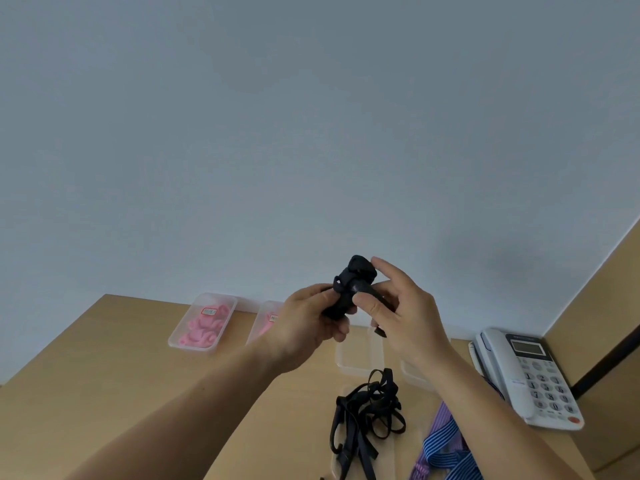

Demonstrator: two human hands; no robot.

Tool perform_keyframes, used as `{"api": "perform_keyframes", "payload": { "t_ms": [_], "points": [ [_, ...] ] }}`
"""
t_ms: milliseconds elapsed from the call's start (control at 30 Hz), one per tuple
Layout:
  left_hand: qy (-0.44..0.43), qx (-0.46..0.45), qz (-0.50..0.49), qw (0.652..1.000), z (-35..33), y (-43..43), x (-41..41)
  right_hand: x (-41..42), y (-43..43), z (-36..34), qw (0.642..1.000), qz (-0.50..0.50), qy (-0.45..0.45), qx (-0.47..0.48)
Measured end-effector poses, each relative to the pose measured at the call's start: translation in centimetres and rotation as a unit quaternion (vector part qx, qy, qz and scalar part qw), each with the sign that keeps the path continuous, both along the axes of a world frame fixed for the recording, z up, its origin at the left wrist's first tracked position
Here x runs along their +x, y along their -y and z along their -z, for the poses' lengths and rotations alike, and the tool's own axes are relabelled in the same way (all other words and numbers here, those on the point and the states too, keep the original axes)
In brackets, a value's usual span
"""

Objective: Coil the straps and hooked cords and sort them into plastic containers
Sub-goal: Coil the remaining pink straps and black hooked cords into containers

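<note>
Above the table, both hands hold a black coiled strap [353, 282]. My left hand [308, 327] grips its lower part with curled fingers. My right hand [401, 306] pinches the strap's loose end near the coil, and a short black tip hangs below the thumb. A pile of loose black straps [367, 414] lies on the table beneath my hands. Blue striped cords [446, 445] and a purple one lie to its right. At the back left stands a clear container of coiled pink straps [204, 323]; a second container with pink inside [265, 322] is partly hidden by my left hand.
Empty clear containers [353, 358] stand behind the black pile, partly hidden by my arms. A white desk telephone [530, 372] sits at the right by a wooden side panel. The wooden table [104, 368] meets a pale wall at the back.
</note>
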State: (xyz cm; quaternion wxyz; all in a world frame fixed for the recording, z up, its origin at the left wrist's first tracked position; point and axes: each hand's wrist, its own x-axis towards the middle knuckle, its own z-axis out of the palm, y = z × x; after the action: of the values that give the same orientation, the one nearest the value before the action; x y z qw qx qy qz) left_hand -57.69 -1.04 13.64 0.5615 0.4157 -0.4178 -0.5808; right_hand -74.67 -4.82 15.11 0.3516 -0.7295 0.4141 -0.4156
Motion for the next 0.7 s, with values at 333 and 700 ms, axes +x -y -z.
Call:
{"api": "perform_keyframes", "payload": {
  "t_ms": [333, 700],
  "points": [
    [-0.061, 0.137, 0.037, 0.988, -0.6, -0.2, 0.7, 0.7, -2.3, -0.8, 0.942, -0.002, -0.085, -0.326],
    [0.143, 0.212, 0.125, 0.959, -1.5, -1.1, 1.9, -0.3, -2.6, -0.8, 0.883, -0.057, -0.139, -0.445]
  ]
}}
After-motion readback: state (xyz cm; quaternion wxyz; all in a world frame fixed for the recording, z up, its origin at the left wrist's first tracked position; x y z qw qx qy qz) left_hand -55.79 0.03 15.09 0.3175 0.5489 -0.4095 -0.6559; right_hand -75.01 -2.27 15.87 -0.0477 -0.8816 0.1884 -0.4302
